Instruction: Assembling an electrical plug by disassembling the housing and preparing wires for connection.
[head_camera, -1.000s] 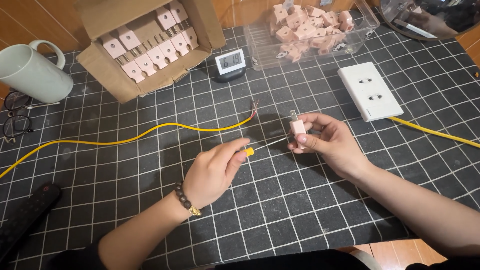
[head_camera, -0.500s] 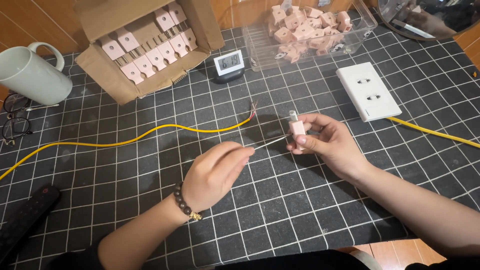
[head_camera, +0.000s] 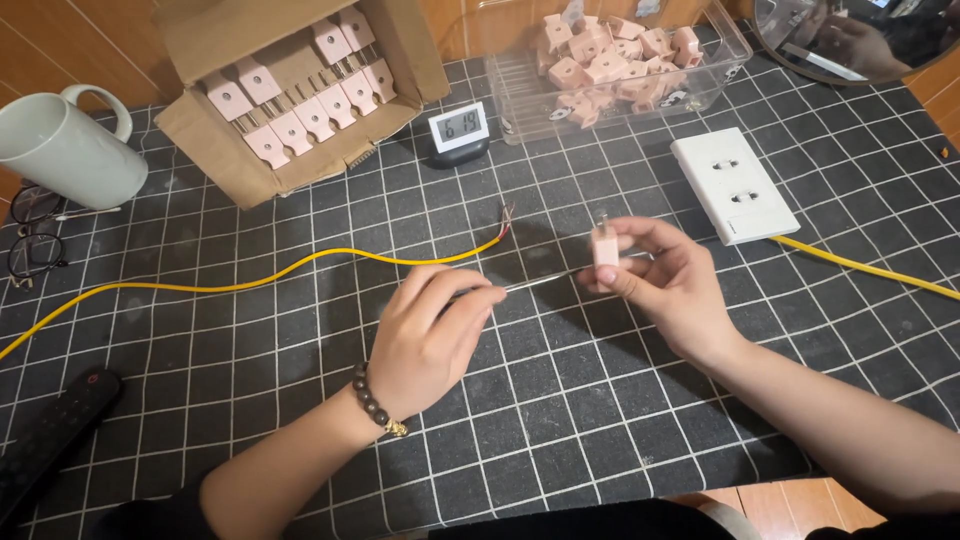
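My right hand (head_camera: 665, 285) pinches a small pink plug (head_camera: 605, 247) upright between thumb and fingers, just above the gridded black mat (head_camera: 560, 400). My left hand (head_camera: 430, 335) is curled around a thin screwdriver, its handle hidden inside the fingers. The bare metal shaft (head_camera: 540, 281) runs right from my fingertips to the base of the plug. A yellow cable (head_camera: 300, 265) snakes across the mat behind my left hand. Its stripped end (head_camera: 505, 222) lies just left of the plug.
An open cardboard box (head_camera: 200, 150) of pink plugs stands back left, and a clear tub (head_camera: 520, 90) of more plugs back right. Around them are a small digital clock (head_camera: 459, 130), a white socket block (head_camera: 733, 185) with its yellow lead (head_camera: 860, 265), a mug (head_camera: 65, 150), glasses (head_camera: 30, 245) and a remote (head_camera: 50, 440).
The yellow screwdriver handle seen at my left fingertips a second ago is now covered by my fingers. Both hands have stayed nearly in place.
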